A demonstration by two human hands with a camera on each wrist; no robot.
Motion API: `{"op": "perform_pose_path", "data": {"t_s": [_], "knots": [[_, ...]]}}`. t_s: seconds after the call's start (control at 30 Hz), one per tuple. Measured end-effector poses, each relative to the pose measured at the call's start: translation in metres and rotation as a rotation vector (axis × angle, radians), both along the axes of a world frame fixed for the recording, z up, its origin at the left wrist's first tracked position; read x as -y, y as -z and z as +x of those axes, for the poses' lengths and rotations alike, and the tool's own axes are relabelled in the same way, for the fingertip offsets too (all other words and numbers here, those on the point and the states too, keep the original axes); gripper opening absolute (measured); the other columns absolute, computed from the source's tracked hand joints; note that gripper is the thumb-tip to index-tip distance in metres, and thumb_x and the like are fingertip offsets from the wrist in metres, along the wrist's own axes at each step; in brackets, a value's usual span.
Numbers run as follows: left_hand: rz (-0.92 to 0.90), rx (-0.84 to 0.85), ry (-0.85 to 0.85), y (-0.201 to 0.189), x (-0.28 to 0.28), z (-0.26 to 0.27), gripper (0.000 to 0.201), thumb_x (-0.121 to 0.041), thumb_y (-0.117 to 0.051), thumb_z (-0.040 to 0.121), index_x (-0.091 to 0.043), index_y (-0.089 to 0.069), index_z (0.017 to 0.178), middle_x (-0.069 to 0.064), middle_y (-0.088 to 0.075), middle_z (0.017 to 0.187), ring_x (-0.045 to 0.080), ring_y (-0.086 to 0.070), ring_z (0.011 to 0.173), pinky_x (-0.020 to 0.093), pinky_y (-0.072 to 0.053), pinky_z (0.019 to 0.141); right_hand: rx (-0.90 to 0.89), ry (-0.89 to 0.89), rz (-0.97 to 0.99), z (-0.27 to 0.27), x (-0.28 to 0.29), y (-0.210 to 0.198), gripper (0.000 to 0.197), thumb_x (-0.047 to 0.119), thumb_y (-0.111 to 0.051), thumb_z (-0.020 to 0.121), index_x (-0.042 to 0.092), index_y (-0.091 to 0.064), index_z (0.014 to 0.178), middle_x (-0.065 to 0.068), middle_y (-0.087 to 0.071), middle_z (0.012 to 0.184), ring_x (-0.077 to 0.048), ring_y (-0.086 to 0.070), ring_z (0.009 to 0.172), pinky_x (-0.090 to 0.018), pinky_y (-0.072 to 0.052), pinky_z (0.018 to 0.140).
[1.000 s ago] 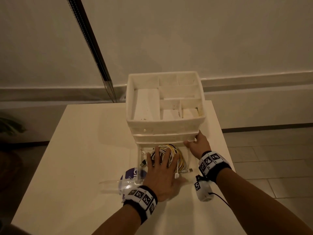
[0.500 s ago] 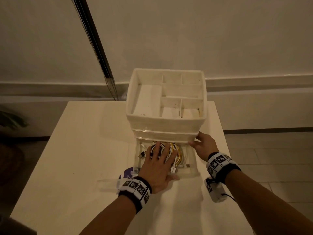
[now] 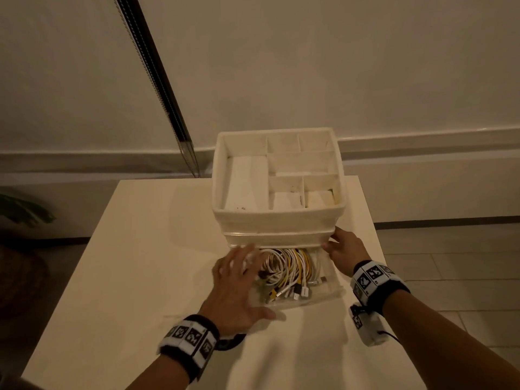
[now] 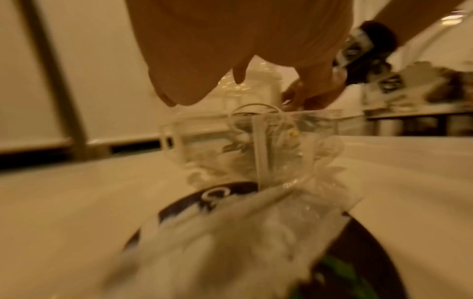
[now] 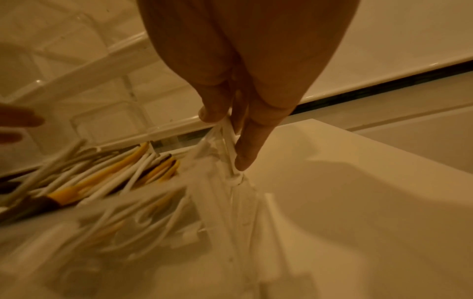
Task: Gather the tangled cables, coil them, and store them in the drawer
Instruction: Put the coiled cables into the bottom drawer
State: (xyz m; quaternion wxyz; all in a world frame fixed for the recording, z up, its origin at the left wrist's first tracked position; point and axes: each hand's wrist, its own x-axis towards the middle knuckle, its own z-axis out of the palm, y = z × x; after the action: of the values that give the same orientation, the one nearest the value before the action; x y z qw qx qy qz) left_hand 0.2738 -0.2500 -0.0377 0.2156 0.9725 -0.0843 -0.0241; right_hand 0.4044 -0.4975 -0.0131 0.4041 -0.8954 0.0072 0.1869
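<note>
A white drawer organizer (image 3: 278, 220) stands on the table with its clear bottom drawer (image 3: 329, 291) pulled out toward me. Coiled white and yellow cables (image 3: 289, 268) lie inside it, connectors toward the front. My left hand (image 3: 244, 280) hovers at the drawer's left side, fingers spread and holding nothing; in the left wrist view my left hand (image 4: 230, 50) hangs above the drawer (image 4: 204, 129). My right hand (image 3: 343, 249) is at the drawer's right rear corner. In the right wrist view my right hand (image 5: 227, 137) pinches the drawer's clear side wall (image 5: 230, 202) beside the cables (image 5: 122, 168).
A dark round object (image 4: 230, 194) under a crumpled clear plastic bag lies on the table (image 3: 140, 249) below my left wrist. A dark pole (image 3: 157, 88) leans on the wall behind. The table's right edge is close to my right arm; tiled floor lies beyond.
My left hand has lifted off the cables and shifted left, uncovering the coil in the drawer. My right hand stays at the drawer's right corner.
</note>
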Motion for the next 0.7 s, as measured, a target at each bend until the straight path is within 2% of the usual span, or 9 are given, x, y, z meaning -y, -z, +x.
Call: {"op": "perform_pose_path", "data": {"t_s": [0.07,0.13,0.17,0.23,0.3,0.4,0.47,0.57,0.7], "knots": [[-0.294,0.014,-0.308,0.007,-0.015,-0.007,0.096,-0.078,-0.054,0.074,-0.04,-0.015,0.153,-0.008,-0.006,0.162,0.014,-0.001,0.148,0.045,-0.006,0.118,0.003,0.025,0.003,-0.003,-0.001,0.001,0.039,0.004,-0.054,0.094,0.018,-0.056,0.13,-0.005,-0.066,0.125,-0.026,-0.062,0.112,-0.033,-0.044,0.094],[-0.65,-0.005,-0.618,0.018,-0.025,0.001,0.077,-0.053,-0.061,0.087,-0.035,-0.021,0.151,-0.004,-0.016,0.159,0.015,-0.02,0.143,0.05,-0.023,0.117,0.004,0.045,0.015,-0.006,-0.002,0.003,0.04,0.005,-0.054,0.094,0.02,-0.054,0.131,-0.004,-0.064,0.128,-0.026,-0.061,0.114,-0.033,-0.042,0.094],[-0.81,-0.09,-0.688,0.018,-0.028,0.008,0.072,-0.037,-0.064,0.092,-0.035,-0.022,0.15,0.0,-0.021,0.159,0.019,-0.03,0.139,0.049,-0.034,0.112,0.0,0.045,0.019,-0.006,-0.003,0.005,0.04,0.006,-0.054,0.095,0.021,-0.053,0.132,-0.004,-0.063,0.13,-0.026,-0.061,0.115,-0.036,-0.043,0.096],[-0.97,-0.269,-0.626,0.014,-0.032,0.021,0.07,-0.007,-0.061,0.094,-0.042,-0.032,0.146,0.007,-0.044,0.15,0.026,-0.057,0.121,0.044,-0.052,0.096,-0.006,0.037,0.018,-0.007,-0.003,0.008,0.041,0.009,-0.054,0.095,0.023,-0.051,0.133,-0.004,-0.061,0.133,-0.027,-0.061,0.116,-0.043,-0.046,0.098],[-1.02,-0.363,-0.542,0.008,-0.035,0.033,0.077,0.005,-0.055,0.09,-0.055,-0.044,0.135,0.007,-0.066,0.128,0.031,-0.069,0.103,0.048,-0.058,0.087,-0.018,0.027,0.04,-0.007,-0.001,0.009,0.042,0.009,-0.055,0.095,0.023,-0.049,0.134,-0.002,-0.059,0.134,-0.027,-0.061,0.115,-0.043,-0.046,0.098],[-0.964,-0.361,-0.58,0.004,-0.039,0.042,0.076,0.005,-0.059,0.086,-0.062,-0.054,0.121,-0.004,-0.064,0.13,0.026,-0.068,0.106,0.05,-0.06,0.082,-0.045,0.015,0.089,-0.01,-0.001,0.009,0.05,0.011,-0.058,0.093,0.025,-0.041,0.138,0.002,-0.057,0.134,-0.024,-0.061,0.115,-0.035,-0.045,0.091],[-0.968,-0.354,-0.604,0.003,-0.039,0.047,0.061,0.001,-0.063,0.087,-0.054,-0.058,0.115,-0.008,-0.062,0.128,0.029,-0.066,0.108,0.055,-0.06,0.074,-0.043,0.028,0.095,-0.013,-0.004,0.009,0.051,0.01,-0.058,0.092,0.026,-0.039,0.137,0.001,-0.057,0.134,-0.025,-0.06,0.116,-0.031,-0.042,0.087],[-0.964,-0.41,-0.59,0.005,-0.04,0.055,0.053,-0.001,-0.062,0.089,-0.039,-0.047,0.122,-0.021,-0.054,0.124,0.026,-0.062,0.106,0.061,-0.058,0.072,-0.028,0.059,0.083,-0.013,-0.005,0.005,0.051,0.01,-0.06,0.091,0.026,-0.04,0.136,0.0,-0.058,0.132,-0.024,-0.061,0.113,-0.029,-0.04,0.086],[-0.765,-0.208,-0.61,0.008,-0.038,0.057,0.045,-0.005,-0.066,0.085,-0.03,-0.056,0.121,-0.012,-0.064,0.116,0.02,-0.068,0.093,0.048,-0.059,0.08,0.011,0.145,0.101,-0.016,-0.01,0.008,0.048,0.007,-0.062,0.089,0.024,-0.049,0.132,0.002,-0.063,0.125,-0.014,-0.062,0.101,-0.024,-0.037,0.087]]}}
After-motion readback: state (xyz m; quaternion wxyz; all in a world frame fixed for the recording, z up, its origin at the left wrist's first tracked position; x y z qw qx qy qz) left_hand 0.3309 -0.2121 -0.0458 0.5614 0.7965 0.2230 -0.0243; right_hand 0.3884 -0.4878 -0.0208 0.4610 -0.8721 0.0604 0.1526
